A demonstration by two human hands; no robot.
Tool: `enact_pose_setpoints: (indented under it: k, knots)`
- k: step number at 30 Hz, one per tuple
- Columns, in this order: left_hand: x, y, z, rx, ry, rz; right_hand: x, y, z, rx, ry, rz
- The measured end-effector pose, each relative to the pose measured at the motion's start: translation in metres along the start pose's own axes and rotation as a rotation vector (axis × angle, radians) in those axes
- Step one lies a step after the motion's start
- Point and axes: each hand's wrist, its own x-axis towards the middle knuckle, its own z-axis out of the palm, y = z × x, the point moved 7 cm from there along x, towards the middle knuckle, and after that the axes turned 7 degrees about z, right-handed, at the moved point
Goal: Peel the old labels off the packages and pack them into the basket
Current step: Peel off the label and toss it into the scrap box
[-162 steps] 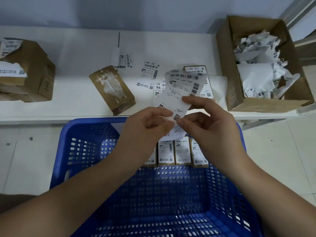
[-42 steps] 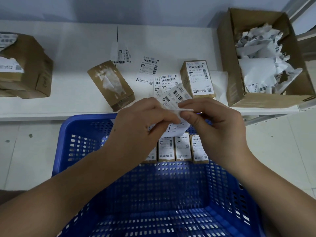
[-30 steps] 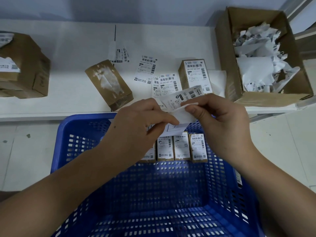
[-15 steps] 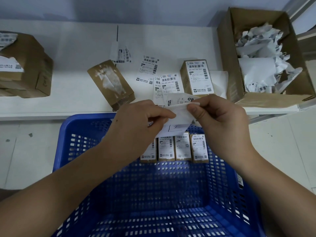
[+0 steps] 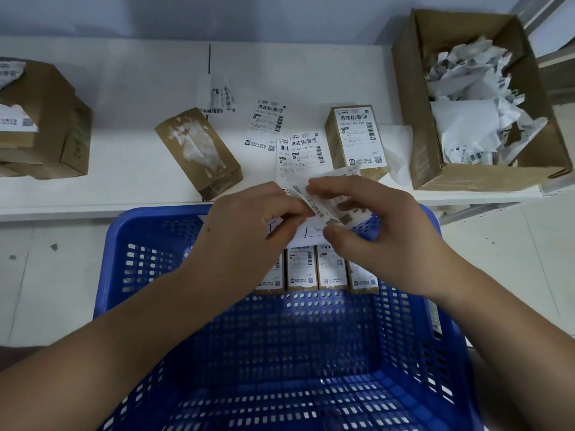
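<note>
The blue basket (image 5: 149, 259) fills the lower frame, labelled packages (image 5: 317, 269) in a row at its far wall (partly hidden behind the hands). At upper right, a scrap carton (image 5: 429, 157). Mid-frame, left hand (image 5: 249, 231) and right hand (image 5: 379, 231) both pinch a crumpled label (image 5: 323, 206). A peeled package (image 5: 199, 150) lies centre-left.

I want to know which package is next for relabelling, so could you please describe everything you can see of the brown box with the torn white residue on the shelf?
The brown box is a small oblong cardboard package lying flat on the white shelf, turned at an angle to its front edge. Its top face carries ragged white paper residue, apparently where a label was peeled away. No hand touches it, and it lies apart from the loose labels to its right.
</note>
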Motion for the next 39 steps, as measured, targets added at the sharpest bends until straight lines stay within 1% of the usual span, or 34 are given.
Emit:
enact_pose_setpoints:
  k: [5, 9, 12, 18, 20, 23, 26, 28, 32, 39]
  knots:
    - [-0.002, 0.001, 0.005, 0.013, -0.007, 0.032, -0.003, -0.007, 0.003, -0.025, -0.040, -0.111]
    - [-0.003, 0.003, 0.010, 0.059, -0.047, 0.102, 0.002, -0.005, -0.002, -0.027, 0.072, -0.145]
    - [-0.004, 0.004, 0.013, 0.067, -0.061, 0.113, 0.002, -0.001, -0.006, -0.015, 0.140, -0.145]
    - [-0.005, 0.002, 0.014, -0.045, -0.086, 0.053, -0.001, -0.004, -0.014, -0.074, 0.284, -0.183]
    - [-0.005, 0.005, 0.013, -0.100, -0.076, 0.027, -0.002, -0.006, -0.014, -0.106, 0.297, -0.226]
    - [-0.003, 0.003, 0.008, -0.237, -0.020, -0.084, -0.005, -0.013, -0.009, -0.173, 0.294, -0.325]
    - [-0.003, 0.001, 0.005, -0.260, 0.029, -0.097, -0.008, -0.016, -0.005, -0.186, 0.295, -0.363]
    - [-0.003, 0.000, 0.003, -0.224, 0.040, -0.067, -0.008, -0.016, -0.005, -0.181, 0.302, -0.334]
    - [0.001, 0.004, -0.001, -0.151, 0.038, 0.013, -0.005, -0.009, -0.011, -0.072, 0.312, -0.190]
    - [0.005, 0.005, -0.002, -0.124, 0.047, 0.011, 0.000, 0.000, -0.013, 0.008, 0.300, -0.011]
